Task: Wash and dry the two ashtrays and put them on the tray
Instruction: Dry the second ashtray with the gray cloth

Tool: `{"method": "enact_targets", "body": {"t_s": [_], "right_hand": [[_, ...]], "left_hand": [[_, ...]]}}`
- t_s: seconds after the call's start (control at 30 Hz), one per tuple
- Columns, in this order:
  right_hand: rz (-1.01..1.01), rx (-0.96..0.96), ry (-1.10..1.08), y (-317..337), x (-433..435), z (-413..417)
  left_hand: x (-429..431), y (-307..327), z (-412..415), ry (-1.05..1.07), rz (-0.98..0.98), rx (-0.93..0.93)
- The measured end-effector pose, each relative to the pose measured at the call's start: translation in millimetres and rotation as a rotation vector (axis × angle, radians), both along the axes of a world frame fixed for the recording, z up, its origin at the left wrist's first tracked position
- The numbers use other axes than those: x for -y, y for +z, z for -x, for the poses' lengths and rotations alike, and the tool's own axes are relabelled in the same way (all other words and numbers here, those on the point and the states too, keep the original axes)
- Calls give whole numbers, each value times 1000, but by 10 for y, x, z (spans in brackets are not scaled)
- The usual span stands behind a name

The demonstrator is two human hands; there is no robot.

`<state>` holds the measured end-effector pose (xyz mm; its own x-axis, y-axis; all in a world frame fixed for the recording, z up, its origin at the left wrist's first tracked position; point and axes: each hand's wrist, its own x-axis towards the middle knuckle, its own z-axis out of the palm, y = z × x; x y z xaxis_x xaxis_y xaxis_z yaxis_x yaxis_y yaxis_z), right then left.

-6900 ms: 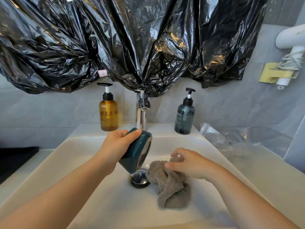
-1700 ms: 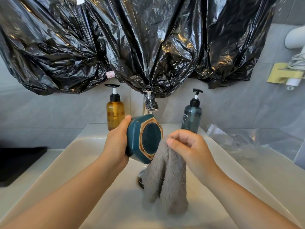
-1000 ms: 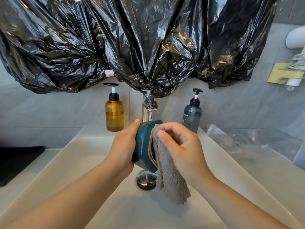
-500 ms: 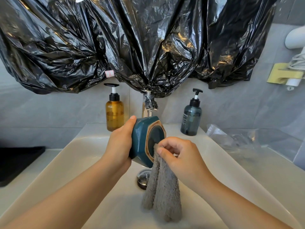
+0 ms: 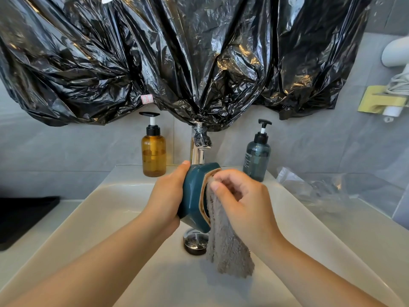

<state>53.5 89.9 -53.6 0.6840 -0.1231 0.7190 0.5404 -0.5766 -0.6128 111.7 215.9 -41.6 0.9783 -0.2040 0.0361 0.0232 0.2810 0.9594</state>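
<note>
Items in view, by count: one ashtray (image 5: 192,191); one cloth (image 5: 228,244); two bottles, namely one amber bottle (image 5: 153,156) and one blue-grey bottle (image 5: 256,160); one tap (image 5: 197,151); one sink (image 5: 110,218) with one drain plug (image 5: 194,241); one clear plastic bag (image 5: 314,187); two hands, the left hand (image 5: 166,196) and the right hand (image 5: 243,202).

crumpled black plastic sheeting (image 5: 199,52), glinting, hangs at 12 o'clock over a grey tiled wall (image 5: 88,151). below it a chrome tap (image 5: 197,151) stands between an amber bottle (image 5: 153,156) at 11 and a blue-grey bottle (image 5: 256,158) at 1, behind a white basin (image 5: 99,207). white hair dryer (image 5: 396,52) at 2, black mat (image 5: 22,218) at 9.
</note>
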Motion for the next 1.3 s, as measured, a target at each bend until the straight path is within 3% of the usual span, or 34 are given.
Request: {"method": "enact_targets", "body": {"t_s": [0.1, 0.2, 0.27, 0.4, 0.63, 0.7, 0.83, 1.03, 1.3], "right_hand": [[190, -35, 112, -39, -22, 50], [256, -222, 91, -53, 53, 49], [185, -273, -11, -60, 140, 5], [-84, -168, -129, 3, 259, -39], [-306, 48, 117, 137, 130, 29], [-197, -45, 189, 77, 86, 21], [196, -106, 80, -45, 77, -47], [275, -27, -34, -113, 74, -68], [304, -32, 75, -156, 58, -34]], "left_hand": [[-43, -7, -59, 16, 38, -27], [-49, -21, -109, 39, 47, -22], [-40, -33, -118, 50, 35, -23], [-39, -52, -139, 65, 10, -41], [-48, -61, -129, 63, 4, -87], [-49, -79, -126, 28, -2, -103], [-29, -104, -111, -50, 20, -142], [-32, -56, -105, -24, 95, -163], [-60, -70, -144, 3, 118, -159]]}}
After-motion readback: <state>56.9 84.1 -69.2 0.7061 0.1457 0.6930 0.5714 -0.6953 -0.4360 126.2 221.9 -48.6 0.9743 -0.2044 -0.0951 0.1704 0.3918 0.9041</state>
